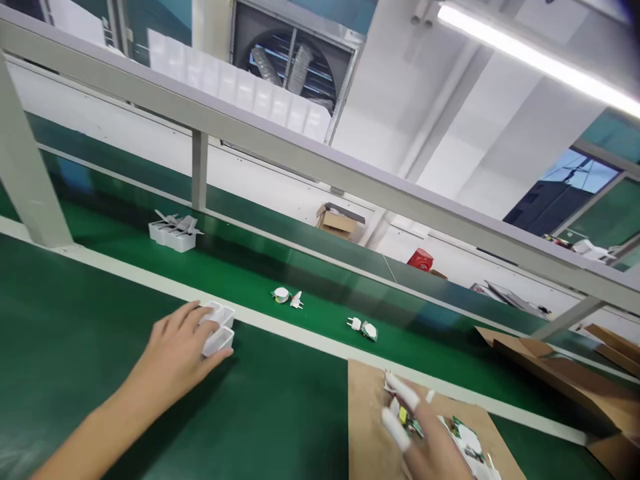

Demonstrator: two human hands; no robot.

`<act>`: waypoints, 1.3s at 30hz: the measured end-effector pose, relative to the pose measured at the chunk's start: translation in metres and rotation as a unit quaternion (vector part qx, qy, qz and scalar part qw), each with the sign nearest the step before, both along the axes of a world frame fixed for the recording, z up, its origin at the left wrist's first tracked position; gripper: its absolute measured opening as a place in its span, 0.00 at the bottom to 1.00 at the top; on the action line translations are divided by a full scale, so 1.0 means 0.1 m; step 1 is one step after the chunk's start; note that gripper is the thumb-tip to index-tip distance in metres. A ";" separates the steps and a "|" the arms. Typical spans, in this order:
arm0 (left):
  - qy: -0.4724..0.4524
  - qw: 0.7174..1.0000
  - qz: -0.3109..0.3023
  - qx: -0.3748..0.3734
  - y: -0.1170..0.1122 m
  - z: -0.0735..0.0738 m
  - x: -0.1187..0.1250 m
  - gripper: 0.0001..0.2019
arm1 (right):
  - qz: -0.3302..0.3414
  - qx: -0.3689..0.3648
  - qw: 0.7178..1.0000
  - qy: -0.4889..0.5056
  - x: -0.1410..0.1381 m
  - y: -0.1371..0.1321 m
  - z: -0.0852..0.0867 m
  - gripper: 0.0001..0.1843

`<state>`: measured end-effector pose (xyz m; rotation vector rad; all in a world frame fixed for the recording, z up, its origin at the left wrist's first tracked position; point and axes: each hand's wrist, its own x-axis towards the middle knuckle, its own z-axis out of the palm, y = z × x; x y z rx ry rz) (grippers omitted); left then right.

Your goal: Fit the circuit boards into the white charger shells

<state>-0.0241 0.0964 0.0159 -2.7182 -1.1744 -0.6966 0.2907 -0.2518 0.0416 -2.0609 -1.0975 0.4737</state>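
My left hand (175,347) is closed around a pair of small white plastic cases (218,340), open at the top, at the edge of the dark green work surface. White finger cots cover two fingertips of my right hand (425,427), which is slightly blurred. Those fingers are spread over a small circuit board with a yellow component (403,415), on a sheet of brown cardboard (365,427). Another circuit board with a round white part (469,439) lies beside that hand, partly covered by it.
On the green conveyor belt (320,320) lie two white plug assemblies, one left (281,294) and one right (369,331). Farther left stands a white divided tray (173,237) with grey pieces. A metal rail (300,153) crosses above the belt. Cardboard flaps (565,373) jut in at right.
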 end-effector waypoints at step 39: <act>-0.225 0.942 -0.245 -0.046 -0.58 -0.05 0.19 0.16 | -0.046 -0.121 0.969 -0.208 0.38 0.28 0.61 0.23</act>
